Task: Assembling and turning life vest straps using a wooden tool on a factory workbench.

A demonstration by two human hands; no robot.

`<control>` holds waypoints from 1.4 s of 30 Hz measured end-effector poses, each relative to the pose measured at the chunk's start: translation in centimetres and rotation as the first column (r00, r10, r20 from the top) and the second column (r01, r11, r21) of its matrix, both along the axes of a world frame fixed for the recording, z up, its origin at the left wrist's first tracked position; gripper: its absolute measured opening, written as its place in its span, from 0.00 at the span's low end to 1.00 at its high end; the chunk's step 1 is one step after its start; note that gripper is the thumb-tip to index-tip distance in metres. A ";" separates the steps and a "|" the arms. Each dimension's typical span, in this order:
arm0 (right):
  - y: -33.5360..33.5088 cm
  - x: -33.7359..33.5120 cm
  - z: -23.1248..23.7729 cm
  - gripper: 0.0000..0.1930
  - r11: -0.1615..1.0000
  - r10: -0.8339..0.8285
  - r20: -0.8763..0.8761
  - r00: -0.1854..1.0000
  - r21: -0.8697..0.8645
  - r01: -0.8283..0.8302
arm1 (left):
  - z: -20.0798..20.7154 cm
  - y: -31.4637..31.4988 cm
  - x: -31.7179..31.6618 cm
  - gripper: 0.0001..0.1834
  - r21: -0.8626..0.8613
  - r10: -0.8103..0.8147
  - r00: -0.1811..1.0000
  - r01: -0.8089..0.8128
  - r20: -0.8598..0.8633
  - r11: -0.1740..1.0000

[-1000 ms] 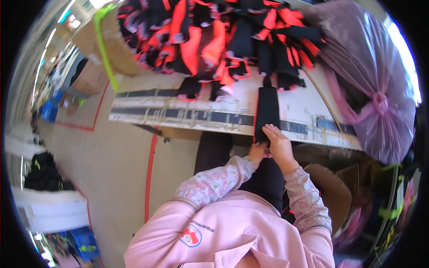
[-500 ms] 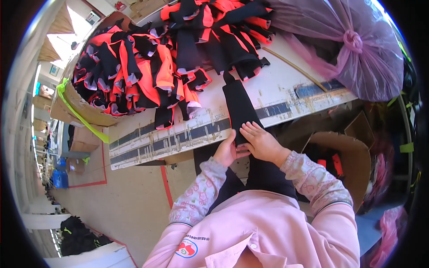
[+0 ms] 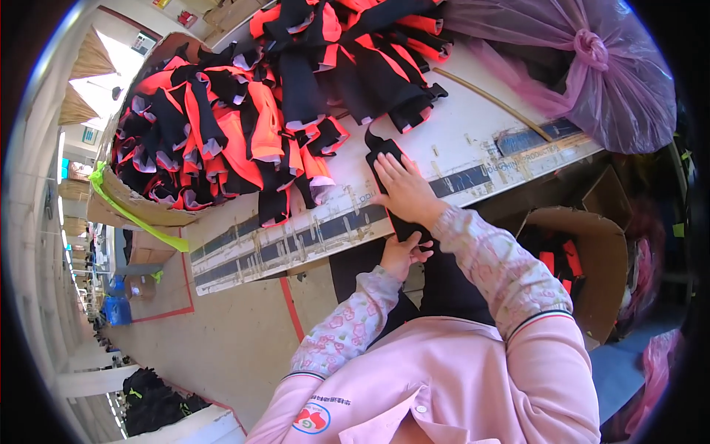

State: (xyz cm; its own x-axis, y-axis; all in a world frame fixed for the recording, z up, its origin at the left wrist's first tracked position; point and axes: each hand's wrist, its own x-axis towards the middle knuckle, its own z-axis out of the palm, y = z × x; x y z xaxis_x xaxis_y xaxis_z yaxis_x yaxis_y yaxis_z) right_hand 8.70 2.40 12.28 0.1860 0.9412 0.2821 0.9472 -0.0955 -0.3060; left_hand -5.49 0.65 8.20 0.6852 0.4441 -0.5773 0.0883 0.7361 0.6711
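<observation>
A long black fabric piece (image 3: 405, 229) with a narrow tab at its far end lies across the near edge of the white-topped table, its near end hanging toward my lap. My right hand (image 3: 406, 189) rests flat on its upper part, fingers stretched out and slightly spread. Below the table edge, my left hand (image 3: 400, 255) has its thumb and curled fingers at the hanging end and seems to pinch it. Ahead and to the left is a big heap of black and orange-red fabric pieces (image 3: 244, 140), some with pale grey insides.
A cardboard box (image 3: 140, 203) with a yellow-green strap (image 3: 137, 214) holds part of the heap. A thin wooden stick (image 3: 492, 103) lies on the table (image 3: 458, 152) beside a knotted translucent purple bag (image 3: 621, 89). Below right stands an open carton (image 3: 603, 288) with black and red pieces.
My right hand has slid forward along the black fabric piece, from the table edge toward its far end. My left hand has shifted slightly right and its fingers have curled.
</observation>
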 end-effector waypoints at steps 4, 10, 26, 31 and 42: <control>4.5 2.2 -0.5 0.36 0.999 -0.042 -0.028 0.999 -0.020 0.041 | 0.3 -0.6 0.3 0.09 0.081 0.022 0.999 -0.020 -0.029 0.997; 2.4 2.1 -1.5 0.35 0.997 0.071 0.046 0.996 0.010 -0.071 | -0.5 -0.8 -0.6 0.10 0.031 0.040 0.999 -0.040 -0.014 0.999; -16.5 2.4 0.9 0.12 0.799 0.126 -0.968 0.218 0.229 0.555 | 7.9 -2.3 0.8 0.24 0.100 -0.277 0.863 0.259 0.422 0.961; -19.1 -0.1 3.2 0.17 0.826 0.310 -0.845 -0.435 0.013 0.563 | 10.7 0.9 4.6 0.26 -0.128 0.055 0.786 0.031 0.616 0.991; -20.7 -0.4 -1.1 0.10 0.927 0.036 -0.882 -0.469 -0.145 0.345 | 12.5 -2.0 6.2 0.12 0.358 0.060 0.848 -0.285 0.526 0.889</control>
State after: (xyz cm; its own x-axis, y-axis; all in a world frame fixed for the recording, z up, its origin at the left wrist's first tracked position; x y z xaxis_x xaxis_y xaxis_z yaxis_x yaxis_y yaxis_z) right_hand 8.26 -18.29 11.15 0.4665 0.7748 -0.4267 -0.7260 0.0598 -0.6851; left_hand 0.68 -1.33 20.73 0.7119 0.6983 0.0744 -0.4346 0.3549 0.8277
